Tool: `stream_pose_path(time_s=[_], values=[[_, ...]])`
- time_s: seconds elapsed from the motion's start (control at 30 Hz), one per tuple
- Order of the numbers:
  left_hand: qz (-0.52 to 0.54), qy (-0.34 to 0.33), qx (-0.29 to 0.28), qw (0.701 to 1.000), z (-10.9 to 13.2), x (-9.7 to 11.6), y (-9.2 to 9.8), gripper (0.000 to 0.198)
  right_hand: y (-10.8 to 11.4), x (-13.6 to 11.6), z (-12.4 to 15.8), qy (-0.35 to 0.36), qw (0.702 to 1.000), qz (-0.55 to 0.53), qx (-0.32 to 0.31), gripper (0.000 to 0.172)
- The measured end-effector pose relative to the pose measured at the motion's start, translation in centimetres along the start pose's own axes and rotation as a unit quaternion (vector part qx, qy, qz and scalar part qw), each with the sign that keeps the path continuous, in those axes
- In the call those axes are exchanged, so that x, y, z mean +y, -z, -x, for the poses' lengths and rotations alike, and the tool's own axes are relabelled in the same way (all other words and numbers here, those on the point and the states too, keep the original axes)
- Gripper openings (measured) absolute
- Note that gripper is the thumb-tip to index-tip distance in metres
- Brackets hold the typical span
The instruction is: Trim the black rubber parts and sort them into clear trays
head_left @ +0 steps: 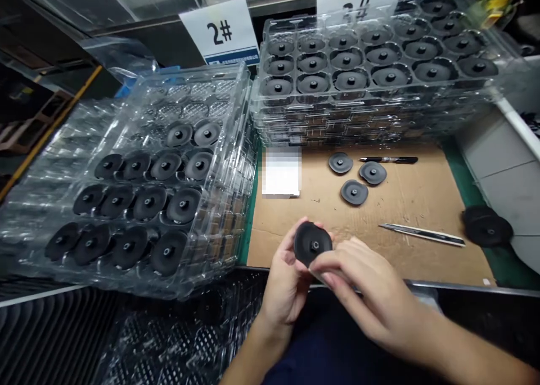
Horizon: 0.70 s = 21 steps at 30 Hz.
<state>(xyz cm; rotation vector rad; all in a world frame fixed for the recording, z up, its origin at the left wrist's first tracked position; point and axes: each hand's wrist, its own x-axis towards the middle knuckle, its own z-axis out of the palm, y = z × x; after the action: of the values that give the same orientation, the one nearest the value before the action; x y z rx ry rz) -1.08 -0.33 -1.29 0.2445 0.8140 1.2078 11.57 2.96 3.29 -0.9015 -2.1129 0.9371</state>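
My left hand [283, 281] grips a black round disc [310, 243] by its rim, with the dished face and small central stub turned up toward me. The thumb and forefinger of my right hand [365, 286] pinch together at the disc's lower right edge; anything tiny between them is hidden. Beyond my hands, three similar loose discs [354, 192] lie on a cardboard sheet [320, 216]. A slim cutter knife [422, 234] rests to the right of my hands, and a black pen [388, 160] lies farther back.
At left stands a stack of clear plastic trays [219, 205], the top one partly filled with discs. Another filled tray stack [337, 115] spans the back. More black discs [487, 226] sit at the right edge. A "2#" sign [219, 31] stands behind. A pixelated white patch covers something on the cardboard.
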Motion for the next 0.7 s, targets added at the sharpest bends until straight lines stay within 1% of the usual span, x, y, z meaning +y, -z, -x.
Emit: stream_pose_path(time_s=[0.03,0.13,0.17,0.2,0.23,0.3,0.33,0.4,0.43,0.47,0.53,0.57,0.6,0.63,0.67,0.7], values=[[-0.003,0.002,-0.001,1.0,0.0,0.0,-0.4,0.055,0.2,0.0,0.0,0.006,1.0,0.008,0.003,0.018],[-0.014,0.026,-0.015,0.999,-0.1,-0.2,-1.5,0.056,0.8,0.3,0.6,0.027,0.993,0.063,0.091,0.017],[-0.014,0.03,-0.023,0.999,-0.1,-0.3,-1.8,0.055,1.0,0.4,0.9,0.033,0.991,0.067,0.108,0.019],[-0.012,0.029,-0.031,0.999,-0.1,-0.4,-2.0,0.055,1.2,0.4,1.3,0.038,0.992,0.058,0.108,0.021],[-0.01,0.028,-0.039,0.999,-0.1,-0.4,-2.2,0.057,1.3,0.4,1.7,0.038,0.994,0.041,0.095,0.023],[-0.01,0.031,-0.047,0.998,-0.2,-0.6,-2.5,0.059,1.6,0.4,2.1,0.026,0.997,0.013,0.078,0.024],[-0.017,0.035,-0.048,0.998,-0.2,-0.7,-2.7,0.06,1.7,0.5,2.1,0.017,0.996,0.015,0.088,0.022],[-0.043,0.041,-0.045,0.997,-0.4,-0.8,-3.0,0.06,2.0,0.7,1.9,0.001,0.991,0.048,0.128,0.018],[-0.056,0.043,-0.044,0.997,-0.4,-0.8,-3.2,0.059,2.1,0.8,1.9,0.008,0.988,0.062,0.143,0.019],[-0.064,0.046,-0.048,0.996,-0.4,-0.7,-3.3,0.058,2.2,1.0,2.1,0.024,0.987,0.065,0.144,0.02],[-0.061,0.059,-0.06,0.995,-0.4,-0.3,-3.5,0.058,2.4,1.2,3.1,0.054,0.99,0.044,0.12,0.024],[-0.055,0.069,-0.064,0.994,-0.4,-0.1,-3.6,0.061,2.5,1.3,3.7,0.053,0.992,0.033,0.106,0.024],[-0.051,0.077,-0.064,0.994,-0.4,-0.1,-3.6,0.063,2.7,1.4,4.3,0.035,0.994,0.031,0.102,0.024],[-0.05,0.083,-0.058,0.994,-0.4,-0.1,-3.6,0.066,3.0,1.5,4.6,0.002,0.993,0.041,0.11,0.023],[-0.052,0.087,-0.047,0.994,-0.4,-0.2,-3.7,0.068,3.4,1.6,4.7,-0.033,0.99,0.064,0.123,0.022],[-0.056,0.093,-0.033,0.994,-0.4,-0.4,-3.8,0.069,3.8,1.7,4.5,-0.052,0.985,0.092,0.134,0.022]])
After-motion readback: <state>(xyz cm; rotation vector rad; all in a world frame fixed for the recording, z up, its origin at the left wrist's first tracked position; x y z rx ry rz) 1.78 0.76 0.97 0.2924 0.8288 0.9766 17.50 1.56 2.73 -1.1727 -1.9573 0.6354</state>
